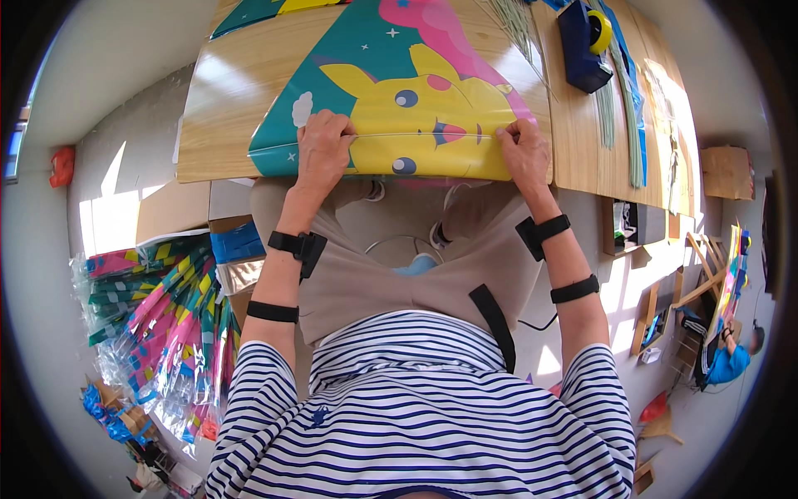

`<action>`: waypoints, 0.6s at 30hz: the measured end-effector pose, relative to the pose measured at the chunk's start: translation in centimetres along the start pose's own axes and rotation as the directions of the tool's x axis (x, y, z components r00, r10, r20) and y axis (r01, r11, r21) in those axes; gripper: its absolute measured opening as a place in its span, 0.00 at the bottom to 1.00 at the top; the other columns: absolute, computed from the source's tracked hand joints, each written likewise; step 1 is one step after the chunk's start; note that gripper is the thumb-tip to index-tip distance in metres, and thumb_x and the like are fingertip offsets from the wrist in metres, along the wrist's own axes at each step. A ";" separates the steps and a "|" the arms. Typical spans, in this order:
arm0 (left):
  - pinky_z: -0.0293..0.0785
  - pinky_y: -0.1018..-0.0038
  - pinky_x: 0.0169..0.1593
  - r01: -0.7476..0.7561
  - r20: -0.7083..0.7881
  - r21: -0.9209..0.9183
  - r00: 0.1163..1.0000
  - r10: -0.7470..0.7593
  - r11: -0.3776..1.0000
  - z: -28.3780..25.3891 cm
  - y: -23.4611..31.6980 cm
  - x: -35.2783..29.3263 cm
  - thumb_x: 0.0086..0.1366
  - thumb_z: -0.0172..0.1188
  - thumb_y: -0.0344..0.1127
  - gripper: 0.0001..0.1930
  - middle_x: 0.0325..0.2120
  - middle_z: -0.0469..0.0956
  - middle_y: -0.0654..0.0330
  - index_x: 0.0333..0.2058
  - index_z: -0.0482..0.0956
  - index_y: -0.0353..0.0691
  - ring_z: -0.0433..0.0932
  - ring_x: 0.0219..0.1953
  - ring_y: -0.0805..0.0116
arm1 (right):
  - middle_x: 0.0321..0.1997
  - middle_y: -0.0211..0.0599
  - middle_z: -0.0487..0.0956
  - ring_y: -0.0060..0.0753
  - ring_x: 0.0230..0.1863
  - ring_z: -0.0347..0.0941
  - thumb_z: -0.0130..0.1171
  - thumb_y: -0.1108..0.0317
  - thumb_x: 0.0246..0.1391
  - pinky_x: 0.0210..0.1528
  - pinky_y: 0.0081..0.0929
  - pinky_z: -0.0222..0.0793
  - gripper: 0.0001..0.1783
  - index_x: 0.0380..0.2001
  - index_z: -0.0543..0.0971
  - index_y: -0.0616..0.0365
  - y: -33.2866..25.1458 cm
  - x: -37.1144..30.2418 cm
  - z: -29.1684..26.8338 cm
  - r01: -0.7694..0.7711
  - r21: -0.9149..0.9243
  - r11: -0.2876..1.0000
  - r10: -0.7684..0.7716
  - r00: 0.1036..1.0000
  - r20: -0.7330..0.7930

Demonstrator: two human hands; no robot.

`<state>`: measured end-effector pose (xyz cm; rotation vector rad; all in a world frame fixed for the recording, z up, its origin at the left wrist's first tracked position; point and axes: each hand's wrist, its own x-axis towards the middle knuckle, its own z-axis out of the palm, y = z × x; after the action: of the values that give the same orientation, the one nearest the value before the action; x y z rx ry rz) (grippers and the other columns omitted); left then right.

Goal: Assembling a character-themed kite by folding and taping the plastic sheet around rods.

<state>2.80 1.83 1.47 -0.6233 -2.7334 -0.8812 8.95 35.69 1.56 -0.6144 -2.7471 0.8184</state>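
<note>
A kite sheet in teal, pink and yellow, printed with a cartoon animal's face, lies across the wooden table and reaches its near edge. Along it, from side to side, runs a thin pale rod. My left hand is closed, thumb and fingers pinched at the rod's left part. At the right side of the sheet, my right hand pinches the rod's other end in the same way. Whether the fingers also grip some of the sheet, I cannot tell. Both palms rest low over the sheet.
A blue tape dispenser with yellow tape stands at the far right, beside bundled thin sticks. Another printed sheet lies at the far left. Plastic-wrapped kites are heaped at my left. A co-worker sits far right.
</note>
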 end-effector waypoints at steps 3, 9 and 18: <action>0.62 0.60 0.48 0.000 0.003 -0.003 1.000 0.000 1.000 0.0 0.1 0.1 0.56 0.64 0.29 0.04 0.32 0.73 0.61 0.29 0.77 0.44 0.72 0.42 0.56 | 0.28 0.40 0.81 0.46 0.34 0.79 0.65 0.60 0.52 0.38 0.43 0.72 0.10 0.29 0.80 0.55 0.8 0.2 0.5 0.021 0.004 1.000 -0.021 1.000 -0.020; 0.63 0.60 0.48 0.010 0.002 0.000 1.000 -0.010 1.000 -0.2 0.2 0.0 0.56 0.63 0.28 0.03 0.31 0.74 0.60 0.29 0.77 0.43 0.72 0.42 0.56 | 0.28 0.40 0.81 0.47 0.34 0.79 0.65 0.61 0.52 0.38 0.43 0.72 0.09 0.29 0.80 0.55 0.8 0.1 0.6 0.019 -0.001 1.000 -0.019 1.000 -0.007; 0.64 0.59 0.47 0.003 0.005 -0.006 1.000 -0.003 1.000 -0.3 0.3 0.0 0.56 0.64 0.28 0.05 0.32 0.73 0.60 0.30 0.77 0.43 0.72 0.42 0.55 | 0.26 0.42 0.81 0.43 0.32 0.79 0.66 0.63 0.50 0.36 0.40 0.72 0.10 0.30 0.80 0.58 0.7 -0.2 0.0 0.041 0.087 0.995 -0.040 0.999 -0.005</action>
<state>2.99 1.92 1.83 -0.6227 -2.7379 -0.8894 9.38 36.08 1.12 -0.5407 -2.6950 0.9214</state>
